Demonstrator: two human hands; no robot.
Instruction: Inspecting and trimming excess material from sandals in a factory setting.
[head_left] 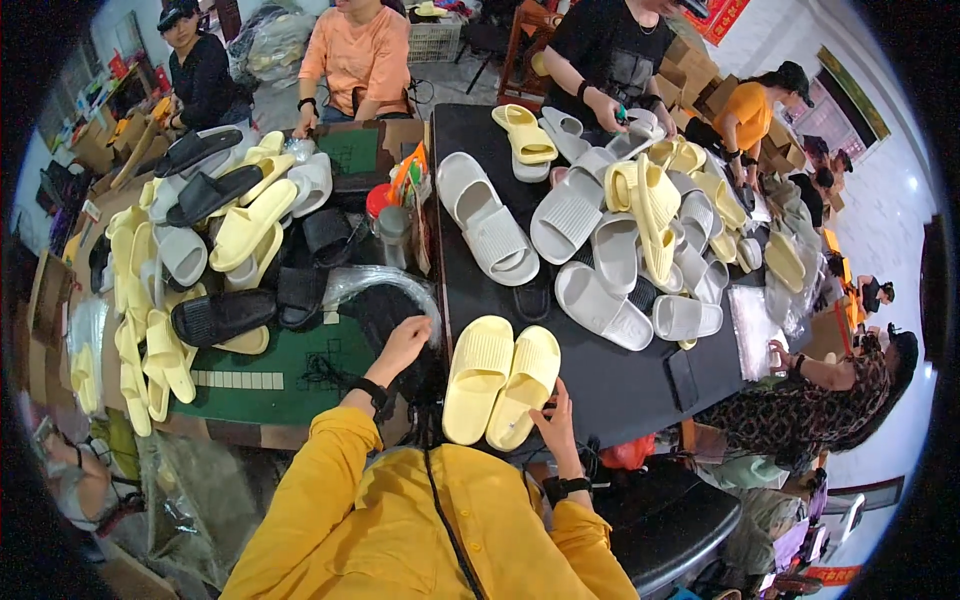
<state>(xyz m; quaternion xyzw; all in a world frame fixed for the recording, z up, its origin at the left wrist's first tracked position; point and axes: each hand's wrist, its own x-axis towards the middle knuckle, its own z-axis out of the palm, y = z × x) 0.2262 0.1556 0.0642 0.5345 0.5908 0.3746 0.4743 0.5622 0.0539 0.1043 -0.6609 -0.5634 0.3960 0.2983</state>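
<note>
A pair of pale yellow slippers, the left slipper [470, 385] and the right slipper [523, 395], lies side by side at the front edge of the black tabletop. My right hand [556, 420] rests loosely at the right slipper's outer edge near the heel, fingers apart. My left hand [402, 348] is over the left table, its fingers curled together at the edge of a clear plastic bag [375, 277]. What exactly is between those fingertips is hard to see. A black item [380, 315] lies under the plastic beside that hand.
Grey slippers [490, 225] and yellow ones heap across the right table; a mixed slipper pile [225, 305] covers the left. A jar [394, 238] stands between. A phone-like black slab [681, 380] and clear bags [755, 335] lie right. Several co-workers surround the tables.
</note>
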